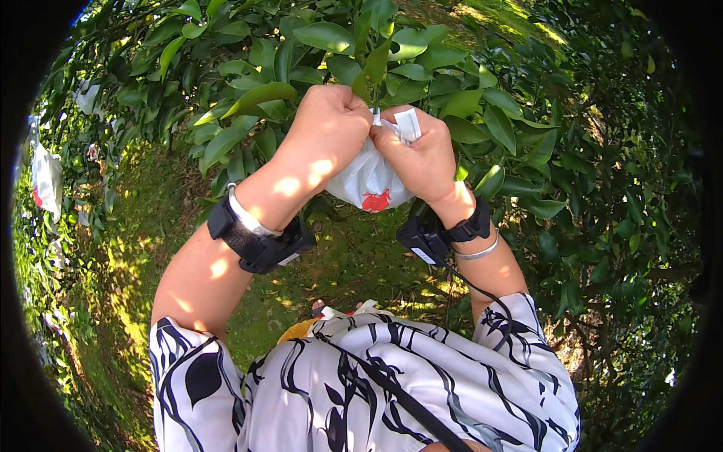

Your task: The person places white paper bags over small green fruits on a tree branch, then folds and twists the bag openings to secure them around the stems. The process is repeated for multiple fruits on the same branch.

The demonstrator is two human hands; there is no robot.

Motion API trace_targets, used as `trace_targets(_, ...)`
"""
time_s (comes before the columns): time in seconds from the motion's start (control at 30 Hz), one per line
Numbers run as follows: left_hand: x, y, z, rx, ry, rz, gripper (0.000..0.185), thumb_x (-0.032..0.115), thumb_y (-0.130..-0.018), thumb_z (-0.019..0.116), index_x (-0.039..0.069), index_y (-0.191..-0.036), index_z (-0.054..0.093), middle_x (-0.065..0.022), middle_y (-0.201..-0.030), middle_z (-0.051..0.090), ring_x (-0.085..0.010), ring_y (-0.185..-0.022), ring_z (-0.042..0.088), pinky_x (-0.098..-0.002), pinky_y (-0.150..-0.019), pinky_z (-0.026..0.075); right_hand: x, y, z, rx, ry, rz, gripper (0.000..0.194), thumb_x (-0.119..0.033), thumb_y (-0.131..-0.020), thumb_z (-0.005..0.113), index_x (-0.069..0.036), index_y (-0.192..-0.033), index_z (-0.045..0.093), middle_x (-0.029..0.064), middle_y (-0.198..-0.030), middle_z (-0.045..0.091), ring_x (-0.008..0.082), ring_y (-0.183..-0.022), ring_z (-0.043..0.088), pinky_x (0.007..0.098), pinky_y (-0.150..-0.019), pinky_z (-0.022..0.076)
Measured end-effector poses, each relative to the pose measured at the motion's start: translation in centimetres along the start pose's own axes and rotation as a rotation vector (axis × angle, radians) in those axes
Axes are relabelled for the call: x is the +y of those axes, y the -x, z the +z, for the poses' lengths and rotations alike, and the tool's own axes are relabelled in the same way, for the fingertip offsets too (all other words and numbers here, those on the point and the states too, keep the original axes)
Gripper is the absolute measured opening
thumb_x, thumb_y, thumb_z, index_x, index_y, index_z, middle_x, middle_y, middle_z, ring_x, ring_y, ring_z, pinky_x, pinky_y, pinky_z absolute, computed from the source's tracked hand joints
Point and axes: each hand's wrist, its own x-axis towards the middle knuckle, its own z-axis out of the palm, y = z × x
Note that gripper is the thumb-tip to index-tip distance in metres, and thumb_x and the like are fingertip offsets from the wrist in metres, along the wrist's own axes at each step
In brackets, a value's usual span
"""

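Observation:
A white plastic bag (pixel 361 175) with a red print hangs below a leafy branch, rounded out by something inside that I cannot see. Its gathered neck is up by the stem, between my two fists. My left hand (pixel 333 121) grips the left side of the neck, fingers curled in. On the other side, my right hand (pixel 421 150) pinches the bag's neck between thumb and bent forefinger. A folded white end (pixel 408 124) of the bag sticks up out of my right hand.
Glossy green leaves (pixel 325 38) crowd around and above both hands. More white bags (pixel 46 178) hang among foliage at the far left. A black cable (pixel 474 288) runs from the right wrist device (pixel 423 240) along my forearm. Mossy ground (pixel 350 254) lies below.

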Motion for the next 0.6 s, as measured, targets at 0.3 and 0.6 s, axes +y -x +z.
trace_targets(0.3,-1.9,1.9,0.6,0.137,-0.118,0.198,0.017,0.007,-0.081,0.053,-0.007,-0.081,0.063,-0.0136,-0.060,0.059,-0.0159,-0.055,0.055,-0.0307,-0.055,0.044,1.1,0.1,-0.2,-0.049,-0.349,0.120,0.014,-0.009,-0.080,0.061,0.003,-0.088,0.063,0.0023,-0.076,0.063,0.0071,-0.068,0.056,0.0239,-0.059,0.0455)
trace_targets(0.6,-3.2,1.4,0.8,0.068,0.473,-0.111,0.015,0.016,-0.086,0.061,0.002,-0.083,0.066,0.0013,-0.070,0.057,-0.0069,-0.063,0.047,-0.0230,-0.061,0.039,0.6,0.0,-0.7,-0.084,-0.382,0.169,0.015,-0.009,-0.080,0.062,0.004,-0.088,0.064,0.0031,-0.077,0.064,0.0072,-0.069,0.057,0.0235,-0.060,0.0462)
